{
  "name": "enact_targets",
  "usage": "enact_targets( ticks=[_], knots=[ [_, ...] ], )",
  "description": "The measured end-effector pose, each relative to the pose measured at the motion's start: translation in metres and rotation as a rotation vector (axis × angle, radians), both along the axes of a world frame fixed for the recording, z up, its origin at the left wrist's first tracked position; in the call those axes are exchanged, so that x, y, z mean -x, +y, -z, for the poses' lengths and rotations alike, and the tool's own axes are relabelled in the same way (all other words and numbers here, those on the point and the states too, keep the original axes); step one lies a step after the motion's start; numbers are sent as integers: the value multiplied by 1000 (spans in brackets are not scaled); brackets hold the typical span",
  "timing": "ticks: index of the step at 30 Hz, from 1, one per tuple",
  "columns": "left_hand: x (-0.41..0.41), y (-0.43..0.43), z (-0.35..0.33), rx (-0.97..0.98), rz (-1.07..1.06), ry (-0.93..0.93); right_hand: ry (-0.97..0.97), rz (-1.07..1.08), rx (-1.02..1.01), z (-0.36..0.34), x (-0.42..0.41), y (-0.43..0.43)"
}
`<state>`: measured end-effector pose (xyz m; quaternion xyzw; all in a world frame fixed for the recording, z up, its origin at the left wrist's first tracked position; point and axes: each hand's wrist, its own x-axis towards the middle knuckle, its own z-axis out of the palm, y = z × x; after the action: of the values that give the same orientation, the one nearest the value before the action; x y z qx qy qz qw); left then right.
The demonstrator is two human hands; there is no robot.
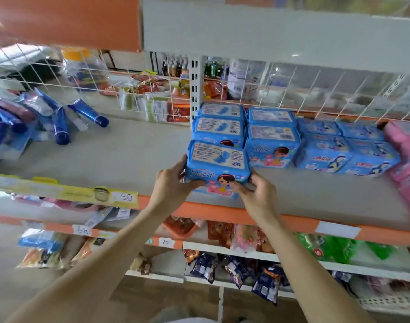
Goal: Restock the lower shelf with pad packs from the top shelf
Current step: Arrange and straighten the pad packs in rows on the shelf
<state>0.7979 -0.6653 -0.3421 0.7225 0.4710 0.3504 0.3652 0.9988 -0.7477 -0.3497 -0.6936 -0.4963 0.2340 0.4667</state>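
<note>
A blue pad pack (216, 164) with a cartoon girl on its front sits at the front of the grey shelf (134, 155). My left hand (171, 185) grips its left end and my right hand (257, 194) grips its lower right corner. Behind it stand more blue pad packs (219, 127) stacked two high, with another stack (272, 141) to their right. Further right lie blue packs of a different print (343, 148) and pink packs (404, 159) at the edge of view.
Blue tubes and pouches (48, 120) lie at the shelf's left. A white wire grid (138, 89) backs the shelf. An orange front rail (222, 213) carries price tags. Lower shelves (222, 252) hold snack packets and green packs (327, 250).
</note>
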Motion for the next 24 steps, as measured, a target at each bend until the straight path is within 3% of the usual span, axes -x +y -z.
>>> enact_targets(
  ticks=[10, 24],
  knots=[
    [-8, 32, 23, 9, 23, -80, -4, 105, -74, 16, -2, 27],
    [-17, 50, 28, -32, 17, -26, -24, 105, -111, 22, -11, 44]
  ],
)
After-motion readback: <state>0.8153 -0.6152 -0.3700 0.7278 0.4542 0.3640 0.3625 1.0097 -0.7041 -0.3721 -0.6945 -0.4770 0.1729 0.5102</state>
